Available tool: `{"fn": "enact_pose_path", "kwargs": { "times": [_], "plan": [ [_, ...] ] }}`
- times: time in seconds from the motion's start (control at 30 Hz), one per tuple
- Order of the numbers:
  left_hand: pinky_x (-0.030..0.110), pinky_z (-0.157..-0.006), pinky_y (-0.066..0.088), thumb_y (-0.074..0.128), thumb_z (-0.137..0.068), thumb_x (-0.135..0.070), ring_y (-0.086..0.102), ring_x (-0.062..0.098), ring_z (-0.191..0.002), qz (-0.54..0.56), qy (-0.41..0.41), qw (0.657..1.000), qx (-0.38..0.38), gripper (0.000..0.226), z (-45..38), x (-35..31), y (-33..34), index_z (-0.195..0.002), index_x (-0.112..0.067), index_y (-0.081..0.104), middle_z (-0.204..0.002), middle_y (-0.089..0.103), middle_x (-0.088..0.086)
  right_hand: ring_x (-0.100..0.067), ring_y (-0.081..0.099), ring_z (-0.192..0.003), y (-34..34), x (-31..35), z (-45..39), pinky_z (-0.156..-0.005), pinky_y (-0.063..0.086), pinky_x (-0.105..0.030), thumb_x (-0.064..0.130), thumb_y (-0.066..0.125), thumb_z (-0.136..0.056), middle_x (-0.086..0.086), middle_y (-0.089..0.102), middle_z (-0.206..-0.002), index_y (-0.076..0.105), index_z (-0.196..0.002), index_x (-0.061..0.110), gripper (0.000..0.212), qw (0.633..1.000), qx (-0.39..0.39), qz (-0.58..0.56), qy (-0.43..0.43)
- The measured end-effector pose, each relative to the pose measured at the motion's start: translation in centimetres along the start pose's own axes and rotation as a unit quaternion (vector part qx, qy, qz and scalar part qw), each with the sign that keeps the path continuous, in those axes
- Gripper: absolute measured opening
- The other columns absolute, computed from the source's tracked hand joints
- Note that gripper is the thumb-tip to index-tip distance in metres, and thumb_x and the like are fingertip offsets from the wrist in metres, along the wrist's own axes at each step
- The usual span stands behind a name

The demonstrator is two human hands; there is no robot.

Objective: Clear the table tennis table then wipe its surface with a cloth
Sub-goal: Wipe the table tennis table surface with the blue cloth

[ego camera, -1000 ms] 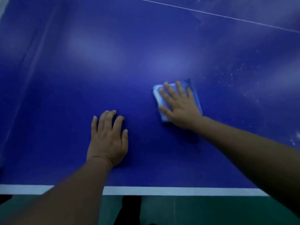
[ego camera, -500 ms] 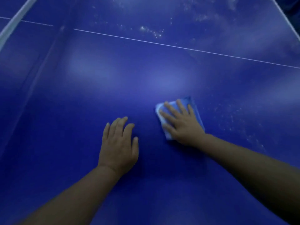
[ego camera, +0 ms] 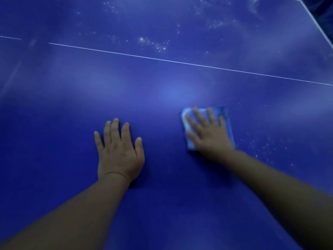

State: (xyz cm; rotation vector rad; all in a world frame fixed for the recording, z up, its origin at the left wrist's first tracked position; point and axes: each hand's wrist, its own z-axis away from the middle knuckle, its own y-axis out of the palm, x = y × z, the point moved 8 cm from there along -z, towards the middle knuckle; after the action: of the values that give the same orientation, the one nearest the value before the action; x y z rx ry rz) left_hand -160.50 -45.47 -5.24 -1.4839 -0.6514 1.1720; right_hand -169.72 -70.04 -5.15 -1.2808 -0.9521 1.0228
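Pressing flat, right hand (ego camera: 210, 137) covers folded rectangular cloth (ego camera: 224, 116) on glossy table (ego camera: 162, 204).

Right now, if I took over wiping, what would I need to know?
Left hand: flat on the blue table, holding nothing.
Right hand: fingers straight, pressing the folded blue cloth onto the table.
Done: nothing else lies on the table in view.
Left: white specks beyond the white line, and more specks right of the cloth, need wiping.
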Motion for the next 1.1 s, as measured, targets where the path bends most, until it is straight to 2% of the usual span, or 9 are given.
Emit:
{"fn": "enact_pose_path", "kwargs": {
  "times": [0.13, 0.33, 0.5, 0.57, 0.8, 0.9, 0.97, 1.03, 1.1],
  "plan": [
    [0.049, -0.121, -0.012, 0.018, -0.096, -0.050, -0.007, 0.021, -0.153, -0.008, 0.010, 1.000, -0.007, 0.069, -0.1, -0.2, 0.1, -0.158, -0.018, 0.016, -0.166, 0.004, 0.007, -0.028, -0.008, -0.153, 0.3, -6.1, -3.7, -0.120, -0.003, -0.058, 0.059, 0.020, -0.101, 0.014, -0.003, -0.166, 0.007, -0.155, 0.047, 0.057, 0.981, 0.039, -0.092, 0.167],
    [0.048, -0.120, -0.013, 0.014, -0.094, -0.052, -0.004, 0.021, -0.153, -0.021, 0.010, 1.000, 0.007, 0.070, -0.3, -0.2, 0.4, -0.157, -0.021, 0.024, -0.166, 0.010, 0.008, -0.038, 0.018, -0.150, 0.4, 3.2, -1.0, -0.115, 0.012, -0.063, 0.058, 0.025, -0.097, 0.005, 0.023, -0.163, 0.030, -0.153, 0.039, 0.059, 0.995, 0.009, -0.030, -0.090],
    [0.051, -0.122, -0.008, 0.020, -0.096, -0.049, 0.003, 0.024, -0.153, -0.012, 0.020, 1.000, 0.006, 0.065, -0.3, -0.6, 0.1, -0.157, -0.028, 0.022, -0.164, 0.016, 0.013, -0.030, -0.005, -0.153, 0.2, -9.1, -7.6, -0.120, -0.001, -0.060, 0.057, 0.022, -0.102, 0.013, 0.000, -0.166, 0.010, -0.155, 0.046, 0.056, 0.978, 0.033, -0.089, 0.184],
    [0.051, -0.121, -0.007, 0.022, -0.096, -0.048, 0.005, 0.027, -0.153, -0.014, 0.023, 1.000, 0.003, 0.063, -0.3, -0.5, 0.2, -0.156, -0.029, 0.025, -0.163, 0.018, 0.015, -0.033, -0.005, -0.152, 0.2, -9.3, -6.5, -0.119, -0.001, -0.062, 0.056, 0.022, -0.102, 0.011, -0.001, -0.167, 0.009, -0.156, 0.043, 0.057, 0.971, 0.003, -0.078, 0.227],
    [0.060, -0.118, 0.003, 0.030, -0.094, -0.046, 0.017, 0.035, -0.150, -0.030, 0.032, 0.999, -0.015, 0.059, -0.4, -0.8, 0.0, -0.148, -0.027, 0.046, -0.158, 0.028, 0.021, -0.033, -0.001, -0.153, 0.1, 3.5, -11.9, -0.118, -0.003, -0.060, 0.059, 0.022, -0.098, 0.011, 0.008, -0.166, 0.015, -0.155, 0.046, 0.058, 0.996, -0.005, -0.088, 0.006],
    [0.061, -0.119, 0.004, 0.030, -0.095, -0.046, 0.014, 0.034, -0.151, -0.032, 0.029, 0.999, -0.006, 0.058, -0.3, -0.7, 0.0, -0.148, -0.027, 0.045, -0.159, 0.027, 0.021, -0.039, 0.001, -0.151, 0.0, -5.0, -13.8, -0.116, 0.006, -0.066, 0.053, 0.024, -0.103, 0.006, 0.003, -0.167, 0.010, -0.157, 0.041, 0.058, 0.994, -0.006, -0.014, 0.104],
    [0.062, -0.119, 0.003, 0.029, -0.095, -0.047, 0.013, 0.033, -0.151, -0.030, 0.023, 0.999, 0.005, 0.059, -0.4, -0.6, 0.1, -0.148, -0.027, 0.044, -0.159, 0.025, 0.020, -0.036, -0.002, -0.152, -0.1, -10.9, -12.5, -0.117, 0.002, -0.065, 0.054, 0.021, -0.102, 0.009, 0.000, -0.167, 0.010, -0.156, 0.042, 0.057, 0.971, 0.006, -0.079, 0.224],
    [0.063, -0.118, 0.003, 0.028, -0.095, -0.047, 0.013, 0.033, -0.151, -0.029, 0.019, 0.999, 0.011, 0.059, -0.4, -0.6, 0.2, -0.148, -0.028, 0.043, -0.160, 0.025, 0.020, -0.036, -0.003, -0.152, -0.2, -11.3, -10.8, -0.117, 0.000, -0.066, 0.054, 0.021, -0.101, 0.010, 0.000, -0.167, 0.012, -0.156, 0.042, 0.057, 0.950, -0.004, -0.117, 0.288],
    [0.064, -0.117, 0.004, 0.029, -0.095, -0.046, 0.014, 0.035, -0.151, -0.028, 0.021, 0.999, 0.005, 0.058, -0.4, -0.6, 0.2, -0.148, -0.027, 0.045, -0.159, 0.025, 0.021, -0.040, -0.001, -0.151, -0.1, -6.2, -11.1, -0.115, 0.001, -0.068, 0.053, 0.025, -0.102, 0.007, 0.001, -0.167, 0.011, -0.157, 0.039, 0.059, 0.968, -0.020, -0.064, 0.241]
  ]
}}
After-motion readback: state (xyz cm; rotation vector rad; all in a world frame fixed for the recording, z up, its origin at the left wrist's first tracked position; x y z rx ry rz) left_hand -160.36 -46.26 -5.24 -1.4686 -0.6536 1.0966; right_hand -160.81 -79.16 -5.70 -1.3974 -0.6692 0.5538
